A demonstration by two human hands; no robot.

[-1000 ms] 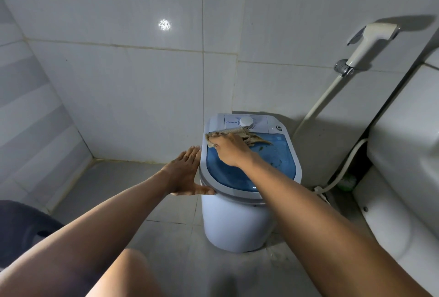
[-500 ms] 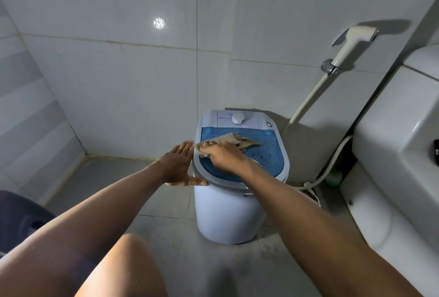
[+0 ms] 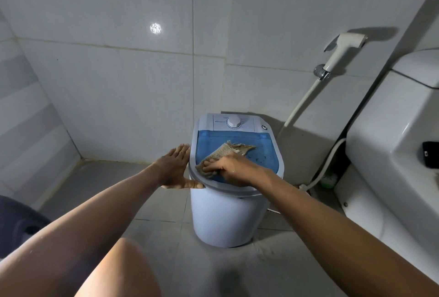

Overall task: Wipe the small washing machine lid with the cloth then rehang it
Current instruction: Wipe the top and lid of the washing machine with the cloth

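Right hand (image 3: 234,168) is closed over one end of the cloth (image 3: 223,157), pressing it flat on the blue lid (image 3: 261,154) near its front left edge, while left hand (image 3: 174,169), open and empty, braces the washing machine (image 3: 225,216) rim, apparently steadying it.

No text, brand or number can be read with confidence. The only writing sits on the white control panel (image 3: 234,122) at the back of the small washing machine (image 3: 231,211), just above centre of the frame: a short dark script mark (image 3: 220,121) to the left of the round dial (image 3: 234,121), too small and blurred to make out. Fine ticks ring the dial, with no legible figures. A small round emblem (image 3: 264,127) at the panel's right corner is likewise unreadable.
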